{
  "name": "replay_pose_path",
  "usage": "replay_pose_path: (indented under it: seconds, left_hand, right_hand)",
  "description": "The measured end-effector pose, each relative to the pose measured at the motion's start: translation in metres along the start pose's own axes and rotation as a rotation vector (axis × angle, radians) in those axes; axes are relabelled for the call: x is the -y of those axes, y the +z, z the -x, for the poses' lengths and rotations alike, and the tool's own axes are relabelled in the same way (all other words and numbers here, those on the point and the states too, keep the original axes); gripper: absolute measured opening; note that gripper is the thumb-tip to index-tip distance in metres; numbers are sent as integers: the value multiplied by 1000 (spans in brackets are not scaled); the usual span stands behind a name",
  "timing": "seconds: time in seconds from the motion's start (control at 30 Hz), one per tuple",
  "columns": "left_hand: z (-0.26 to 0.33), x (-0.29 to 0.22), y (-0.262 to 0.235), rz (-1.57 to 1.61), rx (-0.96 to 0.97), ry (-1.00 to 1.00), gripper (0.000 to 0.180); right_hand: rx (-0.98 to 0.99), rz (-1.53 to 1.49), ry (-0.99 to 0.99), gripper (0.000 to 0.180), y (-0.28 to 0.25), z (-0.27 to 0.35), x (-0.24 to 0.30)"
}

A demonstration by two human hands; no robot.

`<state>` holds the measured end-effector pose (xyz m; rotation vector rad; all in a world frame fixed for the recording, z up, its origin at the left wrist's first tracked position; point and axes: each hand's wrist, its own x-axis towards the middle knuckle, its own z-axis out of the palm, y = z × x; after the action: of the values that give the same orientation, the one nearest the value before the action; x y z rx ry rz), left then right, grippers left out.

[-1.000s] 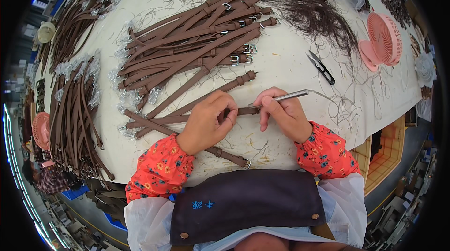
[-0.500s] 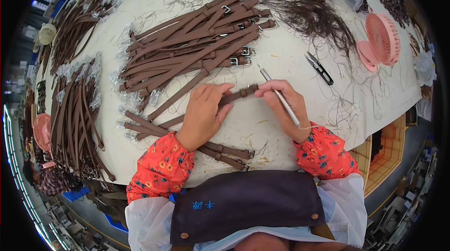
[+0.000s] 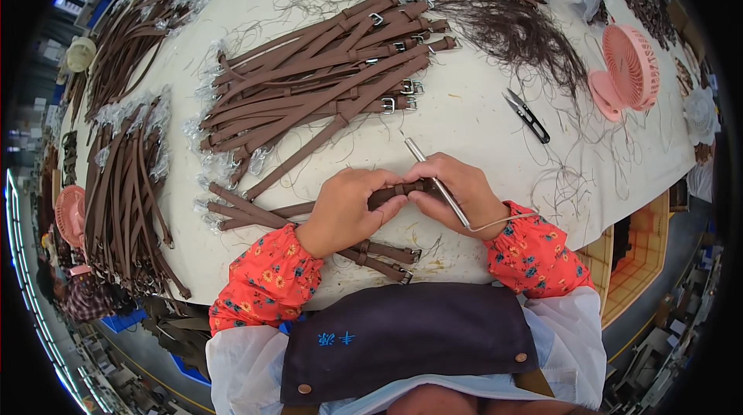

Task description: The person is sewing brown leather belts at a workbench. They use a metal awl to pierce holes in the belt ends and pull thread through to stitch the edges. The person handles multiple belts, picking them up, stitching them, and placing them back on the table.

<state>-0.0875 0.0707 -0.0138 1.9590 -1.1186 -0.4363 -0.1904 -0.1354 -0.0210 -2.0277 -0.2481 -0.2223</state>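
Since a second ago my hands have drawn together: left hand and right hand both pinch the brown strap at the table's near edge, metal tool tucked in the right; one strap in hand, the buckled pile beyond looks mostly untouched

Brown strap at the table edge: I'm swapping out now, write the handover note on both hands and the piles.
Left hand presses the brown strap to the table.
Right hand pinches the strap's end and holds a thin metal tool, tip pointing away.
Buckled straps are heaped ahead; a few straps lie near the table edge.
Thread snips and a pink fan lie to the right.
Finished and unfinished piles can't be told apart.
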Motion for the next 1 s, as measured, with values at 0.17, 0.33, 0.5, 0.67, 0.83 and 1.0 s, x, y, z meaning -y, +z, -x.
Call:
replay_pose_path:
  seconds: [0.17, 0.33, 0.5, 0.67, 0.83, 1.0]
  left_hand:
    - [0, -4, -21, -78, 157, -169, 23]
    - [6, 8, -49, -296, 81, -61, 29]
    - [6, -11, -26, 6, -45, -43, 35]
    - [8, -2, -2, 66, 43, -22, 30]
    - [4, 2, -4, 103, 63, -81, 31]
    - [4, 3, -6, 87, 60, -80, 33]
  right_hand:
    - [14, -28, 59, 29, -2, 1, 3]
    - [-15, 61, 16, 28, -3, 1, -1]
    - [54, 76, -5, 31, -4, -2, 1]
    - [48, 127, -94, 34, -4, -1, -5]
    - [41, 186, -108, 38, -7, -1, -8]
    - [164, 98, 51, 36, -25, 1, 0]
